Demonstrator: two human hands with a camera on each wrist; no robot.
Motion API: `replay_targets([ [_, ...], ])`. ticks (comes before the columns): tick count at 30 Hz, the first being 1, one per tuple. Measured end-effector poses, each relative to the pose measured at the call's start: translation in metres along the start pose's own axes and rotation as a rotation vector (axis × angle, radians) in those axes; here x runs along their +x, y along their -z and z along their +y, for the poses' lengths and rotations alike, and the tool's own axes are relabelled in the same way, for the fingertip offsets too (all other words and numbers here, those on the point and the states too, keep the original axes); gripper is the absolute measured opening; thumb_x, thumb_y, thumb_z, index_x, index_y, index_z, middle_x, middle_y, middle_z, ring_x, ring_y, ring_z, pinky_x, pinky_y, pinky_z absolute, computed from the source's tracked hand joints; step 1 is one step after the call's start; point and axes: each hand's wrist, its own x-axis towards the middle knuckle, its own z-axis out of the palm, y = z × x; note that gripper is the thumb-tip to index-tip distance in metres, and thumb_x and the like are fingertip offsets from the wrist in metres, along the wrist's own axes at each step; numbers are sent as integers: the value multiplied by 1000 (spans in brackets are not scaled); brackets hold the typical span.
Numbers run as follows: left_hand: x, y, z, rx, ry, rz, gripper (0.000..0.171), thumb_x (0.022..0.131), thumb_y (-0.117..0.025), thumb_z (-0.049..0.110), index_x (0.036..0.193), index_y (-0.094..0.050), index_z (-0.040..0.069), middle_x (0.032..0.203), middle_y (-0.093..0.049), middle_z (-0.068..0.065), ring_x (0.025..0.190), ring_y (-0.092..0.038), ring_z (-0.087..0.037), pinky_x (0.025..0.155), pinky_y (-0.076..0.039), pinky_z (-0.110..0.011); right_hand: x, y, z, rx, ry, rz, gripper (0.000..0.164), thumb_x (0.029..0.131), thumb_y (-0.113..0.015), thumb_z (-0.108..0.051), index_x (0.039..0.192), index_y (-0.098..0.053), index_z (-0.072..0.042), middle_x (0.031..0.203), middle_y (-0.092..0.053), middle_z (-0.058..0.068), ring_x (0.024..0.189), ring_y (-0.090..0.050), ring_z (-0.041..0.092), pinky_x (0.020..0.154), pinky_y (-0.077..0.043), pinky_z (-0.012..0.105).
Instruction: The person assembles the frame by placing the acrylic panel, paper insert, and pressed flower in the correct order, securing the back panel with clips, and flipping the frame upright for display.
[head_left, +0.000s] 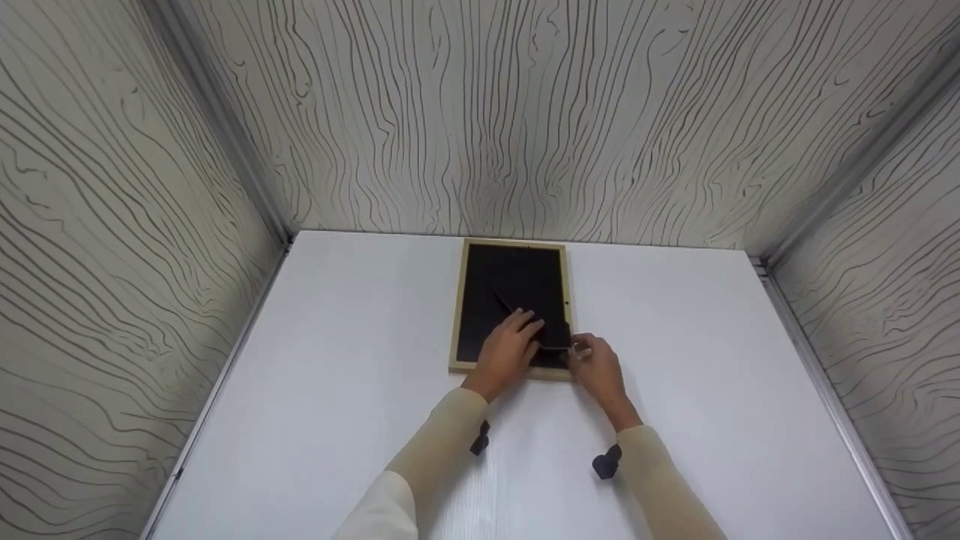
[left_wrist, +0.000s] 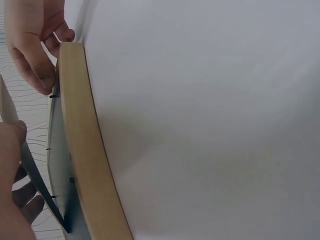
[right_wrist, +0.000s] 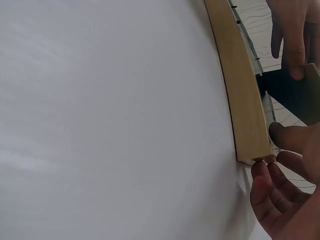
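A picture frame (head_left: 456, 315) with a light wooden rim lies on the white table, its black backing board (head_left: 510, 266) facing up. My left hand (head_left: 508, 349) is over the lower part of the backing. It grips a dark, flat stand leg (right_wrist: 302, 95), which stands tilted up from the board. At the lower right corner of the frame is my right hand (head_left: 598, 367). In the right wrist view its thumb lies along the top of the wooden edge (right_wrist: 242, 90), with the fingertips beneath the corner. Small dark tabs (left_wrist: 54, 96) stick out along the inner rim.
The white table (head_left: 360, 337) extends around the frame. Behind it rises a wood-grain patterned wall (head_left: 480, 135), and similar panels (head_left: 105, 300) close both sides. Metal rails (head_left: 825, 397) run along the table's side edges.
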Motion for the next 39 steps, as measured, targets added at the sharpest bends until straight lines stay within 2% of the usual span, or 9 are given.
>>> replay_targets([
  [7,1,1,4,-40,45,-61,42,110,-62,26,151,-61,19,163,-51,-4,156,-42,-23,122,-42,-39,-6,-3,0,-44,15,61,31,93,-77,-3,123,-73,1,112,-68,22,100,-68,36,87,-57,49],
  [16,0,1,5,-53,55,-46,42,110,-61,26,151,-61,20,163,-51,-3,156,-42,-22,123,-41,-37,-10,-11,2,-4,60,142,27,94,-74,1,120,-74,3,113,-69,24,106,-68,41,92,-56,55],
  [21,-2,2,3,-77,74,-43,42,109,-63,25,151,-61,20,164,-51,-3,157,-42,-22,124,-40,-38,-11,-17,2,-26,89,155,26,97,-69,2,122,-72,5,116,-68,25,109,-67,41,97,-55,56],
  [26,-2,2,1,-72,54,-32,42,109,-63,23,151,-61,18,163,-52,-4,156,-43,-22,123,-41,-38,-11,-20,1,-65,114,167,25,98,-64,4,123,-71,7,113,-66,26,106,-67,41,94,-55,56],
  [29,-2,3,0,-64,45,-24,42,109,-62,24,151,-61,18,162,-53,-5,156,-43,-22,123,-41,-38,-10,-21,-1,-77,109,168,25,99,-62,6,122,-71,8,112,-65,26,105,-67,42,92,-55,56],
  [36,-3,4,0,-78,60,-30,42,110,-61,27,152,-60,19,163,-52,-5,156,-42,-23,123,-42,-39,-7,-19,-7,-81,23,122,29,101,-60,1,128,-70,5,122,-64,26,114,-66,42,98,-54,57],
  [39,-4,4,-1,-73,58,-28,42,111,-60,29,152,-60,19,163,-51,-4,156,-42,-22,123,-42,-39,-7,-20,-7,-90,13,119,30,102,-59,1,129,-70,5,123,-63,26,115,-66,42,98,-55,57],
])
